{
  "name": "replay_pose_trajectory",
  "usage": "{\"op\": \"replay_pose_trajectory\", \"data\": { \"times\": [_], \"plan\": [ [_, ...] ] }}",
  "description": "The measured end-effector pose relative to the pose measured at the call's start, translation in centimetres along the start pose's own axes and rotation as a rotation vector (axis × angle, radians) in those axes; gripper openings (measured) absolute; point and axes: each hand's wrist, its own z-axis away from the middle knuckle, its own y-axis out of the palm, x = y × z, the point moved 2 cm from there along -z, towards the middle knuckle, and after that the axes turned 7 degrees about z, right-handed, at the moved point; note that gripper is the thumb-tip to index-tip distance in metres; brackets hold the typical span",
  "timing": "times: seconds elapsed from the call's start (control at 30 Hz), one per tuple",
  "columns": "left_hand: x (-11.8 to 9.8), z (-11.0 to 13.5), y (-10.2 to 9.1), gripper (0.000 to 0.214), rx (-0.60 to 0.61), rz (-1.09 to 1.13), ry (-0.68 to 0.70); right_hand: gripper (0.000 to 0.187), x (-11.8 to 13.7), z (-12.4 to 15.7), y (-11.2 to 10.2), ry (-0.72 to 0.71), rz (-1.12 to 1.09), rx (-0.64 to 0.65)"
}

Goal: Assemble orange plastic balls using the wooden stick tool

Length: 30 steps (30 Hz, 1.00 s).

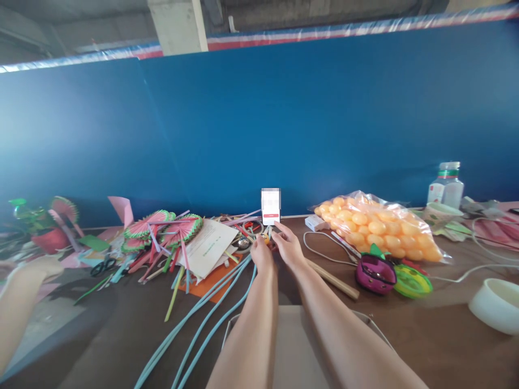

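Observation:
Both my arms reach forward over the brown table toward an upright phone (271,208) with a lit white screen and a red button. My right hand (288,246) is just below the phone, its index finger stretched toward the lower right edge of the screen; whether it touches cannot be made out. Beside it, my left hand (263,254) has its fingers curled together near small shiny and yellowish pieces. What those fingers hold, if anything, is hidden. A round silvery object (243,243) lies left of my left hand, among coiled cords.
Pale blue cords (203,302) run toward me. Pink-green paper fans (150,229), a white sheet (206,246) and scissors (103,266) lie left, near another person's arm (24,297). Right are a bag of orange balls (377,227), a wooden stick (334,280), a purple container (376,274) and a tape roll (497,305).

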Motion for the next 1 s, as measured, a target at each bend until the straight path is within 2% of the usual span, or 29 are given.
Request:
{"op": "replay_pose_trajectory", "data": {
  "times": [0.13, 0.27, 0.43, 0.53, 0.7, 1.0],
  "plan": [
    [-0.1, 0.1, 0.1, 0.022, -0.064, 0.045, -0.060, 0.059, 0.1, -1.5, 0.2, -0.042, 0.192, -0.051],
    [-0.1, 0.3, 0.1, 0.020, -0.058, 0.061, -0.053, 0.062, 1.5, -4.9, 0.9, -0.038, 0.471, -0.066],
    [0.2, 0.1, -0.1, 0.021, -0.062, 0.041, -0.053, 0.074, 3.8, -7.8, 1.3, -0.014, 1.020, 0.042],
    [0.3, 0.0, -0.1, 0.020, -0.050, 0.046, -0.056, 0.076, 4.0, -8.2, 1.2, -0.008, 1.209, 0.050],
    [0.1, 0.1, 0.0, 0.020, -0.061, 0.058, -0.067, 0.076, 3.5, -8.8, 1.2, -0.049, 1.304, 0.039],
    [0.4, 0.0, -0.1, 0.024, -0.023, 0.021, -0.037, 0.071, 2.9, -9.4, 0.9, -0.045, 1.323, 0.049]
  ]
}}
